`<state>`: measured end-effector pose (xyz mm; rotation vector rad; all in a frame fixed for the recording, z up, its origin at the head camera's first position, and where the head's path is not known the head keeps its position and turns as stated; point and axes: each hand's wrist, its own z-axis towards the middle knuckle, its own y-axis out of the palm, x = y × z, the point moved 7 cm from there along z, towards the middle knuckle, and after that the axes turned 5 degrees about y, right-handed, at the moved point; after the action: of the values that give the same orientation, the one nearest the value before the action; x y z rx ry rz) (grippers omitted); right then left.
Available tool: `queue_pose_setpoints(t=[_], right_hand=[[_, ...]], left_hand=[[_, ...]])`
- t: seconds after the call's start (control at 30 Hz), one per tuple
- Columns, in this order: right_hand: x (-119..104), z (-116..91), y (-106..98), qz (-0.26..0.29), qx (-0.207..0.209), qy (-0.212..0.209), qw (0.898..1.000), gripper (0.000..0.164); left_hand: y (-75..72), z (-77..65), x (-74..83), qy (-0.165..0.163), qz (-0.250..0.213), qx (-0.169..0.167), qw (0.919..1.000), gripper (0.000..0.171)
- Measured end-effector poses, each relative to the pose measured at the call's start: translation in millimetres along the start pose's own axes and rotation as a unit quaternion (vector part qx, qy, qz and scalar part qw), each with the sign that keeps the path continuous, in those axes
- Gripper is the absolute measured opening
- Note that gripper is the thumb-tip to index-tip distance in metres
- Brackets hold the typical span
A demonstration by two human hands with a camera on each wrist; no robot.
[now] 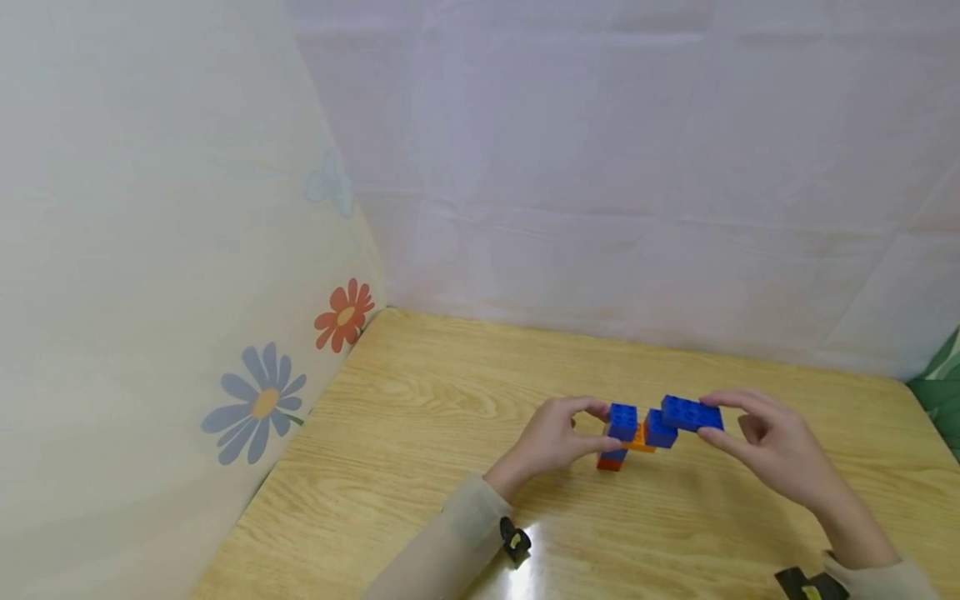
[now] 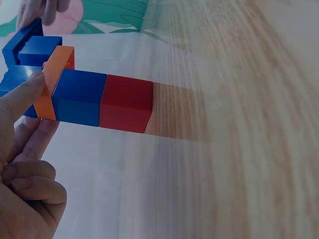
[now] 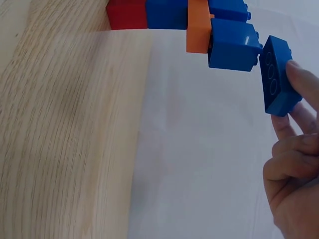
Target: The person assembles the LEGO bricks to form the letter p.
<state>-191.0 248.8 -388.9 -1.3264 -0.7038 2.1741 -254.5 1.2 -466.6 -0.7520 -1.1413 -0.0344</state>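
A small structure of bricks stands on the table: a red brick (image 2: 125, 103) at the bottom, a blue brick (image 2: 79, 98) over it, then a flat orange brick (image 3: 198, 30) jutting to the right. Two more blue bricks sit side by side on the orange one. My left hand (image 1: 551, 435) pinches the left upper blue brick (image 1: 622, 422) between thumb and finger. Between the thumb and fingers of my right hand (image 1: 783, 454) is a longer blue brick (image 1: 686, 413), tilted, studs upward. Its left end is close above the right upper blue brick (image 3: 233, 46); contact I cannot tell.
The wood-grain table (image 1: 420, 400) extends around both hands. A pale cloth (image 1: 562, 167) hangs behind its far edge, and a cloth with printed flowers (image 1: 264, 403) borders the left side. Green leaf-patterned fabric (image 1: 941, 400) shows at the far right.
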Motion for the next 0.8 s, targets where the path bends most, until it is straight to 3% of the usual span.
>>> queue_pose_setpoints(t=[0.2,0.8], right_hand=[[-6,5,6,-0.003,0.007,-0.015,1.000,0.039],[-17,22,31,0.029,-0.025,-0.037,0.999,0.039]], left_hand=[[0.5,1.0,0.8,-0.001,-0.003,0.001,1.0000,0.045],[0.8,2.7,2.4,0.007,-0.006,0.000,1.0000,0.042]])
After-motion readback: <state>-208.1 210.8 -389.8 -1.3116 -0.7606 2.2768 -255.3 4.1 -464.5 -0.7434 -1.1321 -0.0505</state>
